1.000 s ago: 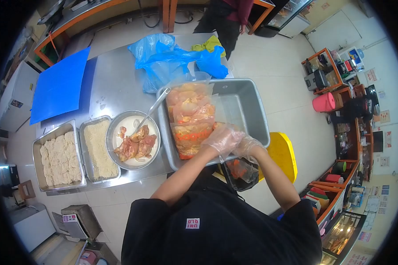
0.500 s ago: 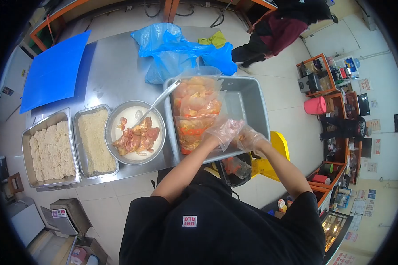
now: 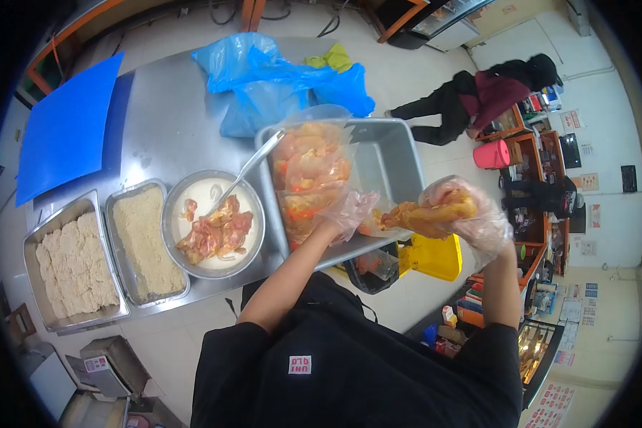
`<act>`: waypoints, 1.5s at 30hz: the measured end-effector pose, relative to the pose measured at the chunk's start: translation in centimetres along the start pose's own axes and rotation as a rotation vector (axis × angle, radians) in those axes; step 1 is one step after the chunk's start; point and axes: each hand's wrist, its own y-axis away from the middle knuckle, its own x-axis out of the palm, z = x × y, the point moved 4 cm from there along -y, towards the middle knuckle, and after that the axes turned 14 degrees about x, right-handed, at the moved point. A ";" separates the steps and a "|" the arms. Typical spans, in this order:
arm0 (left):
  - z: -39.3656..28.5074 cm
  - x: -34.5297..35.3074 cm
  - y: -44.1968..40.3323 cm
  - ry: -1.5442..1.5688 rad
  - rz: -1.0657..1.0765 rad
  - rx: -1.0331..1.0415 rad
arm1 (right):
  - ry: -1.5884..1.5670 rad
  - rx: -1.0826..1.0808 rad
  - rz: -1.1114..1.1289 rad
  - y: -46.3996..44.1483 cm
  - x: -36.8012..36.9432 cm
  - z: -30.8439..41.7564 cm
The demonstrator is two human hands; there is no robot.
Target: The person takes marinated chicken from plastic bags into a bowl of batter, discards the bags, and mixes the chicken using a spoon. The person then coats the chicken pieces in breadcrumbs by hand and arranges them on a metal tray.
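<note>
My right hand (image 3: 471,214), in a clear plastic glove, holds a piece of raw chicken (image 3: 435,214) raised over the right front edge of the grey tub (image 3: 389,153). Gloved as well, my left hand (image 3: 346,214) is at the front of the bagged marinated chicken (image 3: 310,160) in the tub's left half; its fingers look closed, but what they grip is hidden. To the left, a metal bowl (image 3: 165,232) of white liquid holds chicken pieces (image 3: 221,235) and a ladle (image 3: 253,164).
Left of the bowl stand a crumb tray (image 3: 146,242) and a deeper tray of coated pieces (image 3: 78,264). Blue plastic bags (image 3: 264,85) and a blue board (image 3: 71,128) lie on the steel table. A yellow bin (image 3: 439,257) is below. Two people (image 3: 471,103) stand beyond.
My right hand has risen rightward out of the tub with the chicken piece. My left hand stays near the bags. The person in maroon has moved right.
</note>
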 end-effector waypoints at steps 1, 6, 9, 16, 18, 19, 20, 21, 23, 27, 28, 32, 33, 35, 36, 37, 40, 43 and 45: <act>2.5 0.5 -0.2 0.080 -0.019 0.097 | 0.048 -0.018 0.005 -0.4 1.2 1.2; 4.3 1.5 -0.5 -0.049 -0.005 0.226 | 0.429 -0.027 0.069 -8.0 10.3 5.1; 3.4 1.4 0.2 -0.111 -0.017 0.240 | 0.785 -0.030 0.021 -13.9 16.3 4.0; 2.6 0.9 -0.3 -0.143 -0.078 0.297 | 0.548 0.107 0.273 -23.5 27.0 0.2; 2.5 0.5 -0.2 -0.140 -0.103 0.308 | 0.668 -0.048 0.288 -26.0 28.2 -1.0; 2.5 0.2 -0.3 -0.141 -0.115 0.312 | 0.722 -0.061 0.280 -26.6 28.5 -1.2; 2.5 0.1 -0.4 -0.137 -0.125 0.319 | 0.774 -0.075 0.269 -27.2 28.8 -1.5; 2.3 0.0 -0.4 -0.138 -0.128 0.325 | 0.823 -0.088 0.255 -27.2 29.4 -1.0; 2.3 -0.2 -0.3 -0.142 -0.133 0.332 | 0.880 -0.035 0.250 -27.3 30.8 -0.5; 2.1 -0.3 -0.2 -0.151 -0.129 0.340 | 1.175 -0.135 0.133 -27.1 33.3 0.6; 2.0 -0.2 -0.1 -0.153 -0.123 0.340 | 1.193 -0.162 0.154 -27.0 33.7 0.8; 2.0 0.0 -0.1 -0.170 -0.107 0.335 | 1.285 -0.272 0.184 -26.7 34.6 0.9; 2.1 0.1 0.1 -0.174 -0.102 0.331 | 1.313 -0.301 0.180 -26.7 34.7 0.8; 2.1 0.0 0.0 -0.182 -0.102 0.325 | 1.323 -0.294 0.191 -26.9 34.8 0.6; 2.1 0.0 0.0 -0.185 -0.097 0.326 | 1.328 -0.291 0.197 -26.6 35.0 0.9; 2.1 0.1 0.0 -0.188 -0.092 0.324 | 1.301 -0.233 0.247 -26.4 35.1 1.2; 2.1 0.0 0.1 -0.201 -0.084 0.321 | 1.246 -0.157 0.297 -25.7 34.8 2.0; 2.1 0.1 0.0 -0.215 -0.075 0.311 | 1.242 -0.259 0.210 -25.0 33.9 1.8; 2.2 0.4 0.1 -0.229 -0.059 0.304 | 1.212 -0.304 0.195 -23.9 33.2 2.5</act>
